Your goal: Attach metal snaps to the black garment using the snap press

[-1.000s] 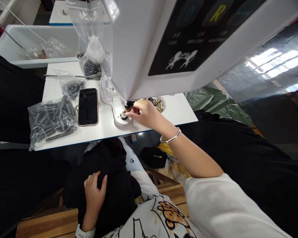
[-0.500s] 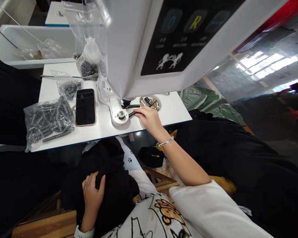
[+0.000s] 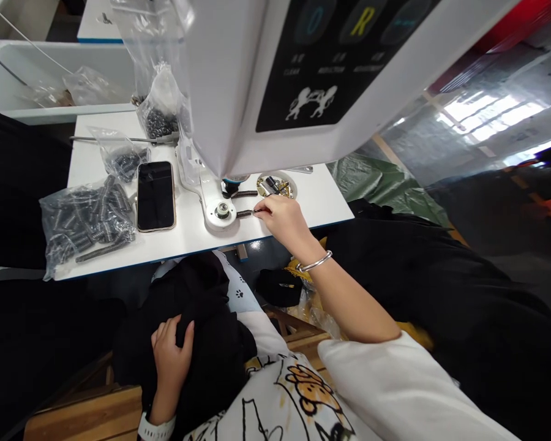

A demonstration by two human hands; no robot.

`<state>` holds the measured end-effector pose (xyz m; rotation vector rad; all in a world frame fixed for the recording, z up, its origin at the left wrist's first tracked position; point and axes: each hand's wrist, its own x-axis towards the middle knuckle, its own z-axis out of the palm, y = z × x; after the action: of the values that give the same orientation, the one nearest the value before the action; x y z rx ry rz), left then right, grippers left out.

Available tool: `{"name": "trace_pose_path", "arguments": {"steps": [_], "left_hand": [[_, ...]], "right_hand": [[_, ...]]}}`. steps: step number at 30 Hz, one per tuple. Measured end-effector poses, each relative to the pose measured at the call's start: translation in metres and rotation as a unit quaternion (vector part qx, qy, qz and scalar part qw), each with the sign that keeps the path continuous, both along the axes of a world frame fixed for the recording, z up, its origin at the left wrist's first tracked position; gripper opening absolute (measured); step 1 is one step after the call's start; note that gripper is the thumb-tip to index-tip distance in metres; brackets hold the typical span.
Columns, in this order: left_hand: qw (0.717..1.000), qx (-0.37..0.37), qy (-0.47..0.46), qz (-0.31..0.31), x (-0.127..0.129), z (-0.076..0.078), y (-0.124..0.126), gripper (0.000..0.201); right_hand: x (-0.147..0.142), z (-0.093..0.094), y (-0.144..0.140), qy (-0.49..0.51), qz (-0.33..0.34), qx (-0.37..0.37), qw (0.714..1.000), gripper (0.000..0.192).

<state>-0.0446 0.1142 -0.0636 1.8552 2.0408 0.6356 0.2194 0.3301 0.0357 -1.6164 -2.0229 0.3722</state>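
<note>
My right hand (image 3: 282, 217), wearing a silver bangle, pinches the end of a thin dark coil spring (image 3: 244, 214). The spring's other end meets the round white tip of the machine's lower arm (image 3: 221, 212). A second dark coil spring (image 3: 245, 194) lies just behind, running from beneath the machine head towards a round dish (image 3: 292, 184) of small brass and black parts. On my lap, my left hand (image 3: 172, 352) rests with fingers apart on a black cloth (image 3: 206, 361), holding nothing.
The white machine head (image 3: 229, 79) hangs over the white table (image 3: 183, 242). At left are a phone (image 3: 156, 196), a clear bag of dark springs (image 3: 89, 217), a smaller bag (image 3: 123, 160) and a bag of small metal parts (image 3: 161, 119). A white bin (image 3: 68, 113) stands behind.
My right hand has shifted slightly right, away from the arm's tip, and more of the spring shows straight between them. My left hand stays on the cloth.
</note>
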Motion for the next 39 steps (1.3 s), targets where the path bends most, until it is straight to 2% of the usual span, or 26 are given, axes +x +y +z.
{"name": "trace_pose_path", "arguments": {"steps": [5,8,10,12,14,17,19,24,30,33,39], "left_hand": [[1.000,0.015,0.010,-0.004,0.000,-0.001,0.000,0.033],[1.000,0.020,0.016,-0.003,0.000,-0.001,-0.001,0.033],[1.000,0.023,0.016,-0.005,0.000,0.000,-0.001,0.031],[1.000,0.025,0.017,-0.009,0.000,0.000,-0.001,0.029],[0.999,0.026,0.019,-0.010,0.001,0.000,-0.001,0.028],[0.999,0.027,0.020,-0.010,0.001,0.000,-0.001,0.028],[0.999,0.028,0.016,-0.009,0.001,-0.001,-0.002,0.028],[1.000,0.023,0.007,-0.007,-0.001,-0.002,-0.004,0.028],[1.000,0.022,0.005,-0.009,-0.001,-0.002,-0.003,0.027],[1.000,0.028,0.009,-0.007,-0.001,-0.003,-0.003,0.027],[0.999,0.039,0.017,-0.004,-0.002,-0.003,-0.005,0.028]], "right_hand": [[0.008,0.022,0.005,0.026,-0.013,-0.101,0.994,0.007],[0.008,0.034,0.006,0.062,-0.026,-0.099,0.993,0.013],[0.002,0.041,0.004,0.146,-0.026,-0.113,0.983,0.014],[-0.008,0.045,0.001,0.272,-0.004,-0.160,0.949,0.017],[-0.021,0.049,-0.002,0.383,0.028,-0.217,0.898,0.021],[-0.038,0.052,-0.003,0.462,0.036,-0.257,0.848,0.023],[-0.044,0.053,-0.002,0.475,0.029,-0.263,0.839,0.021],[-0.047,0.055,-0.002,0.460,0.034,-0.278,0.843,0.018],[-0.048,0.053,0.001,0.475,0.025,-0.272,0.837,0.025],[-0.050,0.050,0.003,0.498,0.025,-0.287,0.818,0.029],[-0.050,0.050,0.004,0.557,0.053,-0.319,0.765,0.024]]}}
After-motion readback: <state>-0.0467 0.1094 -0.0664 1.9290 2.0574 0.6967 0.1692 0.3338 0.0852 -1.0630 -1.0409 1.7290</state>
